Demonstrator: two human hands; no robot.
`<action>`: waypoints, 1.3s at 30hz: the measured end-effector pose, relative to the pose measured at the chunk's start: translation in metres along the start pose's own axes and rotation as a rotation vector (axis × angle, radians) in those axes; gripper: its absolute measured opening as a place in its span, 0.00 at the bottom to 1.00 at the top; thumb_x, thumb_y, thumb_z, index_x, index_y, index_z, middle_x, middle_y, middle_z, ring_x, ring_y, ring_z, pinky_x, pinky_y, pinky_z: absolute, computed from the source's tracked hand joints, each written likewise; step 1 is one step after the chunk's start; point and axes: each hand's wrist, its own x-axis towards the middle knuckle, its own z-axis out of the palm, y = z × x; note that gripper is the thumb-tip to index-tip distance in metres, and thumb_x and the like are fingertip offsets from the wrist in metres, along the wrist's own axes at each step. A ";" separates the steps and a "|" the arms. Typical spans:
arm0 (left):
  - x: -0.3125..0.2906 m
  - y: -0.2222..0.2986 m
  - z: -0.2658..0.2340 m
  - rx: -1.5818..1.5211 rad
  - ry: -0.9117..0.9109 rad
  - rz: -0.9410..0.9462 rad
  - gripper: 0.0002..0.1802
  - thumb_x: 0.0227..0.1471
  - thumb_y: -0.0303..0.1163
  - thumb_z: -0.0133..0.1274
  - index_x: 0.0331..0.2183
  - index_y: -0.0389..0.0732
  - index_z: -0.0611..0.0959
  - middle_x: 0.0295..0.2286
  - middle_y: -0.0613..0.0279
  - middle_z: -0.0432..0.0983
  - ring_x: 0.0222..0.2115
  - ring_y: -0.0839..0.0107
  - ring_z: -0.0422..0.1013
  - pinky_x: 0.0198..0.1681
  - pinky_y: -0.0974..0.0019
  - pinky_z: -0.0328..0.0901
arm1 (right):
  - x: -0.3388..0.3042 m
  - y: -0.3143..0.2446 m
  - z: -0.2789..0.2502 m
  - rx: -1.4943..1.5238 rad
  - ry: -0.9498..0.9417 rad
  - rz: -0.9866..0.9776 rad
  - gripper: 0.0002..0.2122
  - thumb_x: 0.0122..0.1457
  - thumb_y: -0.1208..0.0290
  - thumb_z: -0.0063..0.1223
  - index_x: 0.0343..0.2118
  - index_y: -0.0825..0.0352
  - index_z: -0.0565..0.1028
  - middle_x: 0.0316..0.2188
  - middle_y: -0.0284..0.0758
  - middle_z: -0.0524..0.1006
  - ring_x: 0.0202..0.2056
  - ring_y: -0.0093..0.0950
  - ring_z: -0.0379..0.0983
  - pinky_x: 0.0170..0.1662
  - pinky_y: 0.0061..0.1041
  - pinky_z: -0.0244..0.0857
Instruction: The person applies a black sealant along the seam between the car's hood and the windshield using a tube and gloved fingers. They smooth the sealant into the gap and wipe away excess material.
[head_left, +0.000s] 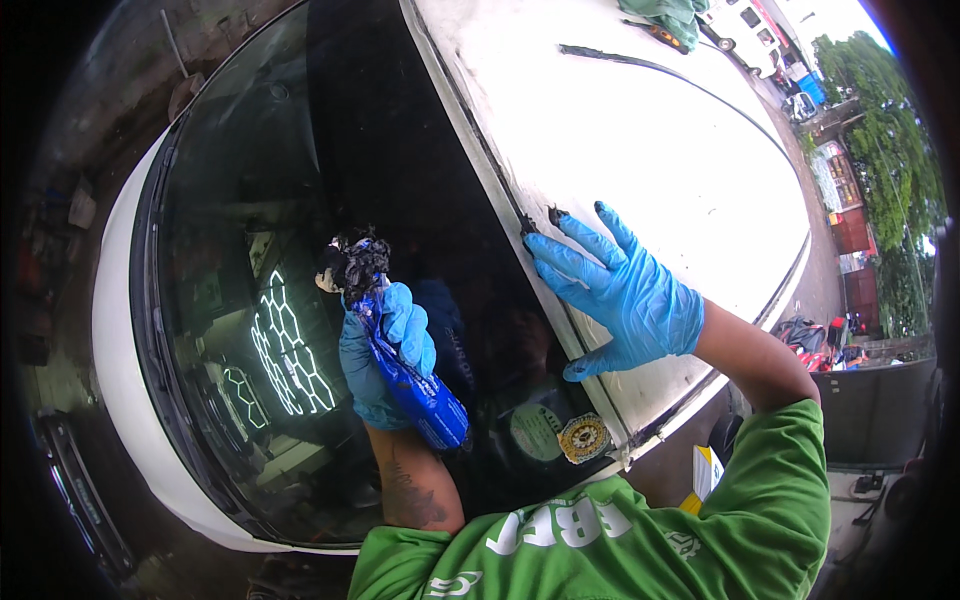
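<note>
My left hand, in a blue glove, is closed around a crumpled blue foil sealant pack. A ragged clump of black sealant sits at the pack's upper end, with a pale bit beside it. They are over the dark windshield of a white car. My right hand, gloved as well, is open with fingers spread at the seam between windshield and white roof. Black sealant coats several of its fingertips. Whether the right fingertips press on the seam cannot be told.
A black trim strip lies across the roof, with a green cloth and an orange-black tool at its far edge. Two round stickers, one a gold sticker, mark the glass corner. A dark bin stands at right.
</note>
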 end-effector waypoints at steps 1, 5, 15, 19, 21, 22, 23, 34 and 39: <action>-0.001 0.000 -0.001 -0.001 -0.009 -0.002 0.18 0.59 0.45 0.48 0.34 0.39 0.70 0.22 0.64 0.66 0.21 0.68 0.69 0.21 0.62 0.70 | -0.003 -0.002 0.001 0.007 -0.004 0.000 0.46 0.45 0.36 0.56 0.60 0.70 0.62 0.65 0.45 0.53 0.66 0.46 0.45 0.65 0.54 0.35; -0.001 -0.001 -0.004 0.025 -0.034 0.027 0.18 0.59 0.46 0.48 0.34 0.39 0.70 0.22 0.65 0.65 0.21 0.70 0.68 0.21 0.64 0.70 | -0.020 0.009 -0.001 0.145 0.066 -0.077 0.40 0.48 0.36 0.53 0.56 0.68 0.70 0.65 0.47 0.51 0.66 0.51 0.42 0.65 0.54 0.34; 0.000 0.001 -0.003 0.053 -0.020 -0.004 0.18 0.60 0.47 0.48 0.33 0.39 0.70 0.22 0.66 0.65 0.21 0.70 0.69 0.21 0.64 0.71 | 0.001 0.016 -0.003 0.039 0.114 0.009 0.41 0.49 0.36 0.52 0.62 0.57 0.63 0.66 0.50 0.45 0.66 0.54 0.38 0.63 0.59 0.34; 0.000 0.000 -0.004 0.040 -0.016 -0.001 0.18 0.60 0.46 0.47 0.33 0.40 0.70 0.22 0.65 0.66 0.21 0.70 0.69 0.21 0.63 0.71 | 0.018 0.030 0.003 0.093 0.148 0.002 0.38 0.46 0.37 0.57 0.59 0.52 0.67 0.66 0.50 0.44 0.66 0.55 0.38 0.63 0.61 0.34; 0.000 0.000 -0.003 0.026 -0.014 -0.003 0.18 0.60 0.46 0.47 0.33 0.40 0.70 0.22 0.65 0.66 0.21 0.69 0.69 0.22 0.62 0.71 | 0.023 0.032 0.002 0.081 0.145 -0.032 0.37 0.45 0.38 0.58 0.57 0.52 0.69 0.66 0.50 0.45 0.66 0.56 0.38 0.63 0.61 0.34; -0.001 0.000 -0.003 0.025 -0.012 -0.001 0.18 0.60 0.46 0.47 0.33 0.40 0.70 0.22 0.65 0.66 0.21 0.69 0.69 0.22 0.62 0.71 | 0.024 0.032 0.002 0.076 0.142 -0.049 0.36 0.45 0.38 0.59 0.56 0.52 0.70 0.66 0.51 0.45 0.66 0.56 0.38 0.63 0.61 0.34; -0.001 0.000 -0.003 0.025 -0.011 0.000 0.18 0.60 0.46 0.47 0.33 0.39 0.70 0.22 0.65 0.66 0.21 0.69 0.69 0.22 0.62 0.71 | 0.024 0.033 0.002 0.072 0.136 -0.062 0.36 0.45 0.39 0.59 0.56 0.53 0.71 0.66 0.51 0.45 0.66 0.56 0.38 0.63 0.61 0.34; -0.001 0.001 -0.004 0.034 0.003 -0.021 0.18 0.58 0.47 0.49 0.33 0.41 0.70 0.22 0.66 0.66 0.20 0.69 0.69 0.22 0.62 0.71 | 0.005 0.025 -0.016 -0.090 0.216 0.039 0.40 0.46 0.35 0.53 0.60 0.53 0.66 0.66 0.52 0.46 0.65 0.57 0.41 0.61 0.63 0.36; -0.004 -0.005 0.000 0.082 0.055 0.004 0.20 0.56 0.48 0.52 0.33 0.41 0.70 0.21 0.67 0.65 0.19 0.71 0.67 0.20 0.65 0.69 | -0.007 0.005 -0.030 -0.117 0.258 0.085 0.42 0.47 0.29 0.45 0.59 0.56 0.68 0.65 0.54 0.47 0.65 0.57 0.41 0.62 0.61 0.35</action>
